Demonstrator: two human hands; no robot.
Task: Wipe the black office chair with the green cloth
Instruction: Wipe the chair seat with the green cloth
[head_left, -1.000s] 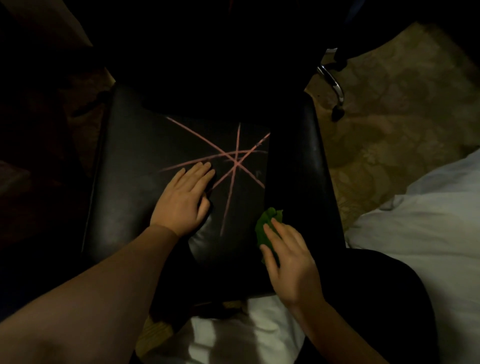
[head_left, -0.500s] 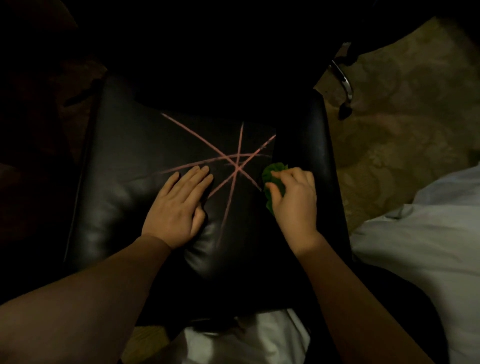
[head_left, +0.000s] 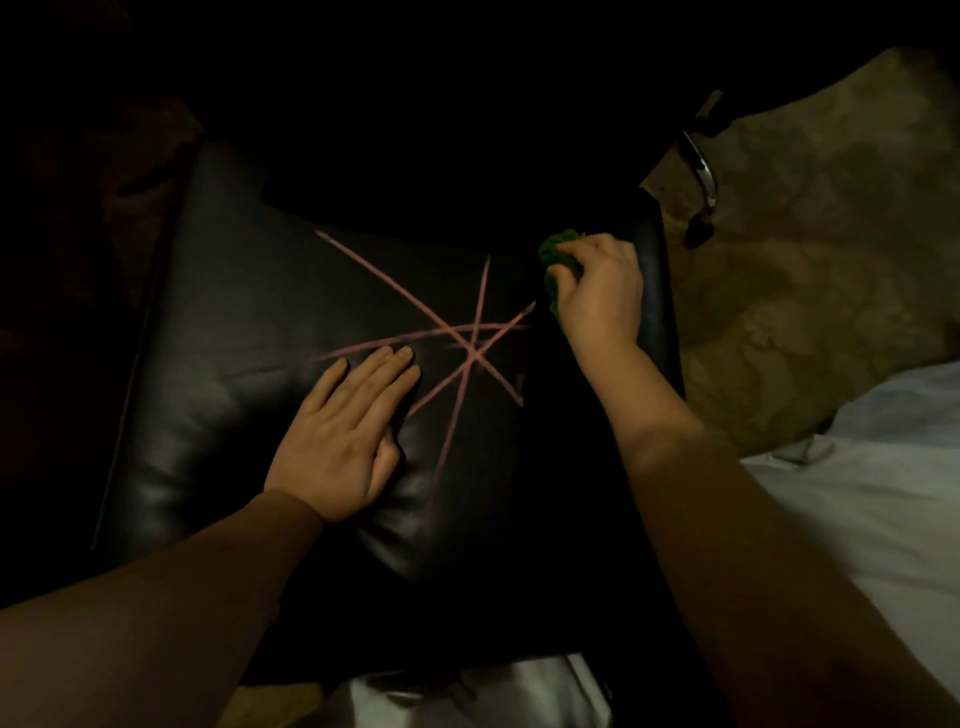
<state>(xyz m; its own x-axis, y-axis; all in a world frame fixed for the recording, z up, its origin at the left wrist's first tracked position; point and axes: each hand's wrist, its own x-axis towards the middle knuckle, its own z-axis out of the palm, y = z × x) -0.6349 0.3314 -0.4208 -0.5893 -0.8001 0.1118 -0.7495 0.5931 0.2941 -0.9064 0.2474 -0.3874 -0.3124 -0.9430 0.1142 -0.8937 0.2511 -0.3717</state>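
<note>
Pinching the bunched green cloth (head_left: 556, 270) against the black office chair (head_left: 218, 364) seat, the right hand (head_left: 602, 291) curls; the left hand (head_left: 343, 436) presses flat, fingers straight, pointing toward the pink chalk lines (head_left: 470, 348).

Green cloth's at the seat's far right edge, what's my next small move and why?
Probably sweep the green cloth left across the pink lines: your right hand grips it just right of them, the lines look unwiped, and your left hand lies flat on the seat.

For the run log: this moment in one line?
left hand flat on chair | right hand grips green cloth, far right | pink marks unwiped
</note>
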